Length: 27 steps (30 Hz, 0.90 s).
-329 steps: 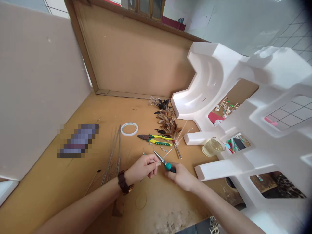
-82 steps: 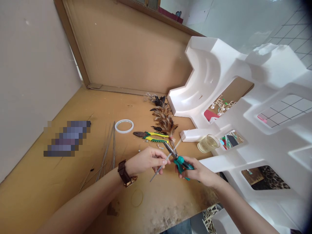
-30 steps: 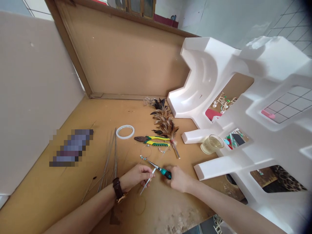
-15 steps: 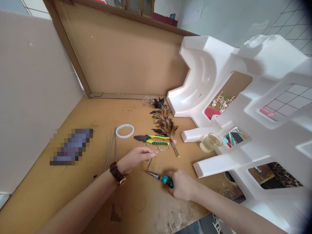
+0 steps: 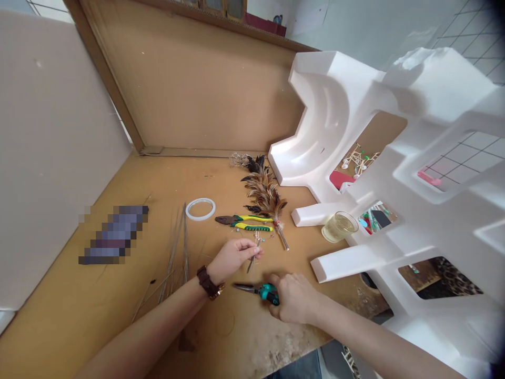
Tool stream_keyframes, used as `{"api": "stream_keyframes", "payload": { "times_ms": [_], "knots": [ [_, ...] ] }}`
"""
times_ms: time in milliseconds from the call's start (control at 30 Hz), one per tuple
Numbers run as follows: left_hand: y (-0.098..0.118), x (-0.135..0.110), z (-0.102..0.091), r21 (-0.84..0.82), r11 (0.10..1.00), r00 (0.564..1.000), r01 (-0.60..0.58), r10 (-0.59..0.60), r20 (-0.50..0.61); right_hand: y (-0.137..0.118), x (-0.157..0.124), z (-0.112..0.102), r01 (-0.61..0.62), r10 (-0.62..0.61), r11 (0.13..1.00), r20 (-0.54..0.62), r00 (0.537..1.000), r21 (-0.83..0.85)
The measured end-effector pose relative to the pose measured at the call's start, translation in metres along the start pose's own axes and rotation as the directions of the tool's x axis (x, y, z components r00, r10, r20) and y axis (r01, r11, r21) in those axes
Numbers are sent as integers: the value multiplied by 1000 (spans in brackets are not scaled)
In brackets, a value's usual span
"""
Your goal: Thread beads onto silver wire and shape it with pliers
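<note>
My left hand pinches a thin piece of wire that slants down from the fingertips. My right hand is wrapped round the teal and black handles of long-nose pliers. Their narrow jaws point left, just below the wire and apart from it. Beyond my fingers lie larger pliers with yellow and green grips, and small beads beside them. A bundle of brown and black feathers on a short stick lies behind. Loose wires stretch across the table, left of my left hand.
A white ring, like a tape roll, lies behind my left hand. A glass of pale liquid stands by a large white foam piece at right. Cardboard rises at the back of the table. A blurred dark object lies left.
My left hand has moved slightly right with the wire, away from the pliers' tip. The wire no longer meets the jaws. The camera view has shifted slightly.
</note>
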<state>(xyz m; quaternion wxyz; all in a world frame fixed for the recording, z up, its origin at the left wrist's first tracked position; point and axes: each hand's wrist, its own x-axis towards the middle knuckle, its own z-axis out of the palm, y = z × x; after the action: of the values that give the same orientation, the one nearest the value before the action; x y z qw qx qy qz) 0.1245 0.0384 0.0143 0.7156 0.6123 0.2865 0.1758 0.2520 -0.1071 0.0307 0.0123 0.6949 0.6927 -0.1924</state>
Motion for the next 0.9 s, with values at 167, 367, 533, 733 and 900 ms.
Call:
{"api": "stream_keyframes", "payload": {
  "times_ms": [167,367,533,733,900],
  "knots": [
    [4,0,-5,-57,996,996,-64,60,-69,11,-5,9,-27,8,991,-141,990,-132],
    [10,-6,-2,-77,993,996,-87,87,-7,20,-2,0,64,-17,985,-281,960,160],
    [11,-11,0,-116,987,991,-107,116,69,7,25,-14,85,91,554,-161,983,828],
    [9,-15,1,-230,971,985,-72,104,134,-4,46,-16,0,48,326,-17,999,945],
    [14,-9,-7,-122,964,971,-235,239,14,1,53,-15,132,78,461,-188,979,878]
  ]
}}
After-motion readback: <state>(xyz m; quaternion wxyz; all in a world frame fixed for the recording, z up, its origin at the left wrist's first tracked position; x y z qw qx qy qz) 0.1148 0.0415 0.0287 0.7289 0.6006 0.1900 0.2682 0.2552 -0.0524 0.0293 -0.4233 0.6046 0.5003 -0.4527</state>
